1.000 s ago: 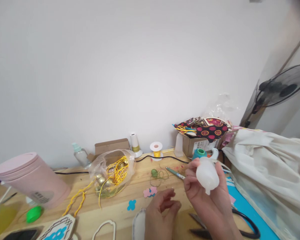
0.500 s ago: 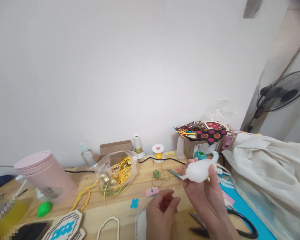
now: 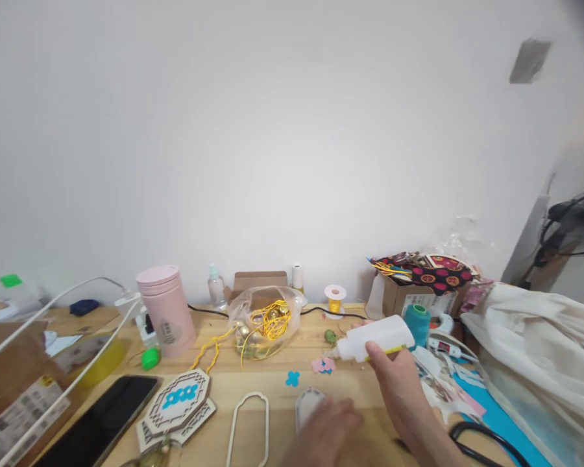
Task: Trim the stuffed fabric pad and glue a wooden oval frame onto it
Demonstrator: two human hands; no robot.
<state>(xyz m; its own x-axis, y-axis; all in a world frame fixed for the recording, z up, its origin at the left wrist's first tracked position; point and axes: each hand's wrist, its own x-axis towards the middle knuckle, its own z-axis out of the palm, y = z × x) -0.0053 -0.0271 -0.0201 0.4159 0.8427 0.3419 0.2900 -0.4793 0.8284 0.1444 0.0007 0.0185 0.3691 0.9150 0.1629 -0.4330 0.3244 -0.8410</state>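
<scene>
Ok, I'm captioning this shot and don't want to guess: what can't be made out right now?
All in the head view:
- Left hand: motion blur; whether it grips anything is unclear.
- White panel: near end hidden by that hand.
- Bottle: part of its lower side covered by the right hand.
- Pink cup: label print too small.
- Fan: cut off by the right edge.

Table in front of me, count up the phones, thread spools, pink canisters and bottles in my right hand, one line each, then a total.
Phones: 1, the black phone
Thread spools: 3, the teal spool, yellow spool and white spool
Pink canisters: 1, the pink canister
Held bottles: 1, the white bottle in your right hand
Total: 6
</scene>
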